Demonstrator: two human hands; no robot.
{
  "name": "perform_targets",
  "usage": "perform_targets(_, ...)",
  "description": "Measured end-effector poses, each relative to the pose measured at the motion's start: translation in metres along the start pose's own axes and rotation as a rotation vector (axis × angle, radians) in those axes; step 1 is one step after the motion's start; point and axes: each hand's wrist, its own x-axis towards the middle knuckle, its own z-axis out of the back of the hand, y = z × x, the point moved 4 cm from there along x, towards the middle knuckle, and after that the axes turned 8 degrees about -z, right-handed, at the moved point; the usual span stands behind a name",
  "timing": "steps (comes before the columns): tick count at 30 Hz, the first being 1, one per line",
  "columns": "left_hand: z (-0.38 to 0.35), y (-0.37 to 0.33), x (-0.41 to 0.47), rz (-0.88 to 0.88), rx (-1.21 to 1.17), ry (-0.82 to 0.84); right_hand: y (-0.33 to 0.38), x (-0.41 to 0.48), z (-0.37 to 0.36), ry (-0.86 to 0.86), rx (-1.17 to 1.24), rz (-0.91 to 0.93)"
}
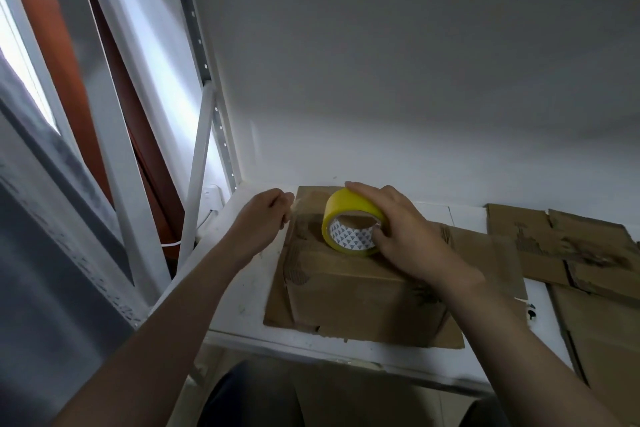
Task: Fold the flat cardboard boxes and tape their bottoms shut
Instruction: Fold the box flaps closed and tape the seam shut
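Right hand (pixel 405 236) grips yellow tape roll (pixel 346 210) atop the box (pixel 363 288), centre frame; left hand (pixel 265 215) fingers curled beside it, grasp undetermined.

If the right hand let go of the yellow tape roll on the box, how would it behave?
The yellow tape roll stands on edge, tilted, on the cardboard box, so it would probably roll or flop flat. Its layers wound round a printed core suggest it is stiff, not easily crushed. The right hand wraps over it, so it looks easy to grip.
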Motion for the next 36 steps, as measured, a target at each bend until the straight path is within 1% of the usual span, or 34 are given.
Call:
perform_targets(3, 0.004, 0.004, 0.0, -0.036, -0.012, 0.006, 0.004, -0.002, 0.003, -0.015, -0.088, 0.018)
perform_targets(6, 0.012, 0.016, -0.002, -0.008, -0.11, -0.036, 0.009, -0.004, 0.013, -0.03, -0.22, 0.029)
perform_targets(10, 0.013, 0.035, -0.007, 0.029, -0.139, -0.02, 0.018, -0.006, 0.014, -0.003, -0.284, 0.038)
perform_targets(14, 0.015, 0.057, -0.013, 0.064, -0.122, -0.068, 0.028, -0.007, 0.008, 0.001, -0.316, 0.034)
perform_targets(19, 0.009, 0.087, -0.024, 0.156, -0.252, -0.05, 0.043, -0.001, -0.004, 0.021, -0.367, 0.075)
perform_targets(27, -0.024, 0.107, -0.039, 0.153, -0.31, -0.018, 0.052, -0.004, -0.008, -0.027, -0.372, 0.085)
perform_targets(31, -0.049, 0.114, -0.04, 0.146, -0.296, -0.004, 0.056, -0.003, -0.009, -0.044, -0.377, 0.067)
perform_targets(34, -0.063, 0.122, -0.041, 0.152, -0.336, -0.03, 0.057, -0.003, -0.013, -0.044, -0.382, 0.049)
perform_targets(36, -0.072, 0.124, -0.042, 0.132, -0.295, -0.048, 0.058, -0.003, -0.015, -0.045, -0.374, 0.038)
